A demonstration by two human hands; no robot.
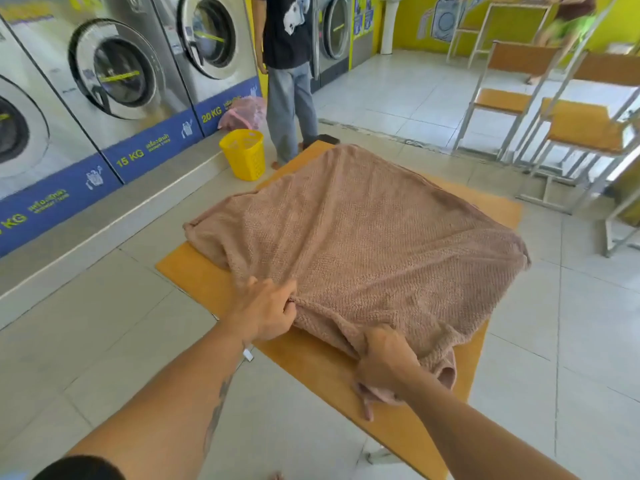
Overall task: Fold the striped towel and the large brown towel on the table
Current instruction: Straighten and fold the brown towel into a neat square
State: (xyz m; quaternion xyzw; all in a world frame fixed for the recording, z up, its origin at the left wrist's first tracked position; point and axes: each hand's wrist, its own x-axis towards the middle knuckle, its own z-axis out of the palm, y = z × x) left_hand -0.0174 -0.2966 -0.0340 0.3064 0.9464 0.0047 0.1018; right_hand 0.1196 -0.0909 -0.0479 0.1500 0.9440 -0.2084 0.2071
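Big brown bumpy towel (363, 237) lying spread over the flat orange wooden worktop (197, 271), reaching away from the person, left hand (266, 313) and right hand (384, 365) each pinching its near edge

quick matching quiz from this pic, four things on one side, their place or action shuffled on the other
1 brown towel
2 yellow laundry basket
3 left hand
4 pink mesh bag

a on the floor past the table
b pinching the towel's near edge
c spread over the table
d against the base of the 20 kg washer

Pairs: 1-c, 2-a, 3-b, 4-d
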